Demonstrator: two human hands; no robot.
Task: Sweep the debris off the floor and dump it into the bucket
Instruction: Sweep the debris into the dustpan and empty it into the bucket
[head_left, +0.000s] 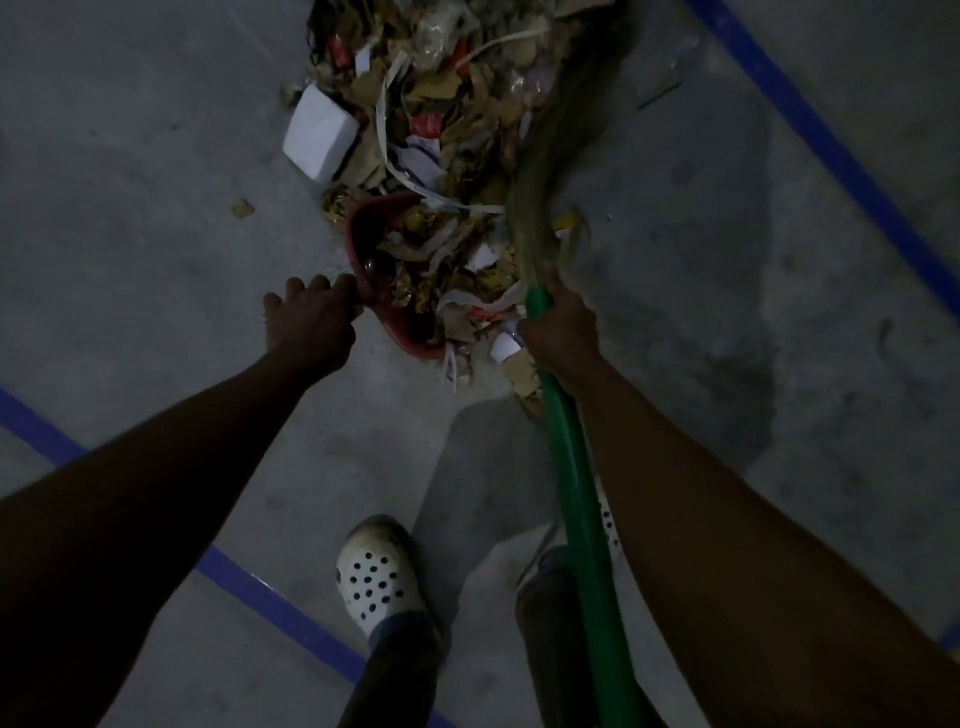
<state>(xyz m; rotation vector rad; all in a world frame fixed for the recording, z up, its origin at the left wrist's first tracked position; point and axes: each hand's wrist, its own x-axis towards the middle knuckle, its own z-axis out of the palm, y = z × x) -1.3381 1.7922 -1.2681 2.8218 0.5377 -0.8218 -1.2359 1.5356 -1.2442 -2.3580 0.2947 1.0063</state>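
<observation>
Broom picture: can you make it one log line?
left hand: holds dustpan rim | right hand: grips broom | trash: partly in dustpan | bucket: unseen

Grey floor (135, 234) (blue-lined) bears debris (441, 104), red dustpan (410, 339).

Left hand (306, 322) and right hand (558, 332) are bare, as are both forearms (171, 467). White clogs (376, 577) with round holes, dark trousers (400, 675), a bluish cuff (397, 623) at the ankle.
</observation>
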